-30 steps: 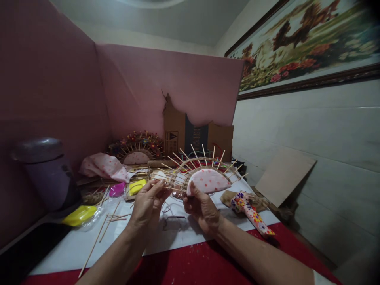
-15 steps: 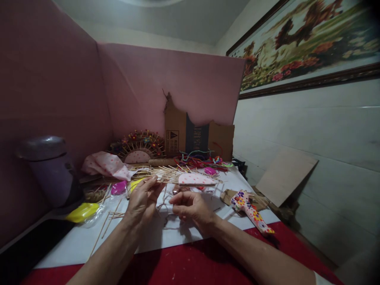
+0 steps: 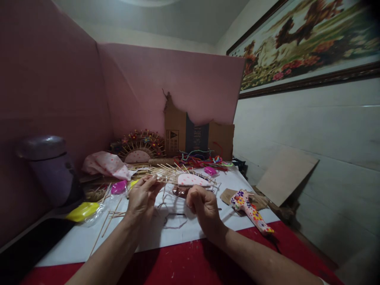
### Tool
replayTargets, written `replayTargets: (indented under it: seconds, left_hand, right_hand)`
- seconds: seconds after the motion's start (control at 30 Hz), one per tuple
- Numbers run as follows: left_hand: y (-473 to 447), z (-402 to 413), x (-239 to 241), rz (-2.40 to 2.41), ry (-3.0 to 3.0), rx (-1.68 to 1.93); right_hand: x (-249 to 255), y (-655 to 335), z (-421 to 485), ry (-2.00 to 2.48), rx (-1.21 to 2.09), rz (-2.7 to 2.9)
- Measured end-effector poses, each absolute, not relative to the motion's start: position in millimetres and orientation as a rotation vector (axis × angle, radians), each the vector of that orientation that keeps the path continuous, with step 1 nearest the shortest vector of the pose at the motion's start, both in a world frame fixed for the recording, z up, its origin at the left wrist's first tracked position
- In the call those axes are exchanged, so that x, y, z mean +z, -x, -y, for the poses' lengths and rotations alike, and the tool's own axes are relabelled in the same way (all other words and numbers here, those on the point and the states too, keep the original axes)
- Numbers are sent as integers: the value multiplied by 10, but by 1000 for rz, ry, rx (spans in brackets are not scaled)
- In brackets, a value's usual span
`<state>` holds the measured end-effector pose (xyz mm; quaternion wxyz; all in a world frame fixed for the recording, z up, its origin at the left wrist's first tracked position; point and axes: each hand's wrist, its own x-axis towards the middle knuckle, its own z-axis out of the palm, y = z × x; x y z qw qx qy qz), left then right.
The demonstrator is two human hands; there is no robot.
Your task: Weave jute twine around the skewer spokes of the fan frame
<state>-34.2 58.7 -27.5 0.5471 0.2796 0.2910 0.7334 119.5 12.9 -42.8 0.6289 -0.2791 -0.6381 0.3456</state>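
Note:
My left hand [image 3: 143, 197] pinches the left edge of a half-round stick frame [image 3: 181, 177] with a pink dotted fabric centre, held nearly flat above the white sheet [image 3: 190, 233]. My right hand [image 3: 204, 206] is closed in a fist just below the frame's right side; a thin string [image 3: 173, 217] trails on the sheet beneath, and I cannot tell whether the fist holds it. A flower-patterned glue gun [image 3: 251, 213] lies to the right of my right hand.
A finished decorated fan frame [image 3: 138, 147] leans at the back beside a cardboard box [image 3: 197, 138]. Pink dotted cloth [image 3: 105, 165], yellow and pink clay packets [image 3: 81, 211], loose sticks [image 3: 103, 227] and a purple container [image 3: 49, 170] lie left. Coloured yarn [image 3: 202, 160] sits behind.
The frame, upright a second ago, has been tipped down flat. My right hand let go of the fabric centre, dropped toward the string and closed into a fist.

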Motion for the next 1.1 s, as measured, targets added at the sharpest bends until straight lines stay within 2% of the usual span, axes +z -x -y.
replayTargets:
  seconds: [0.17,0.4,0.57,0.77,0.87,0.97,1.03,1.1]
  left_hand:
    - [300,-566,-284,-684,-670,1724]
    - [314,-552,-250,-668,-638,1749]
    - [288,-509,-215,-651,-623,1758]
    - [240,-473,-223,-660,-626,1711]
    - [250,-485,-230,-652,-627,1713]
    - [262,-493,-227,-648,-622,1722]
    - [264,-494,-224,-651,-619,1726]
    - [261,-492,-222,-652,-624,1724]
  right_hand:
    - [-483,-1163,-180,752,731,1464]
    - [-630,-1069,-334,881,1434,1064]
    - [-563,-1101,-330,785,1525,831]
    - [-533,-1108,-286,615,1704,980]
    - [-546,-1083,-153,656,1525,1469]
    - [-532,-1058,33,374,977,2180]
    - [-508,-1055,118,246,666,2389]
    - [-482,-1068,139,282,540,2406]
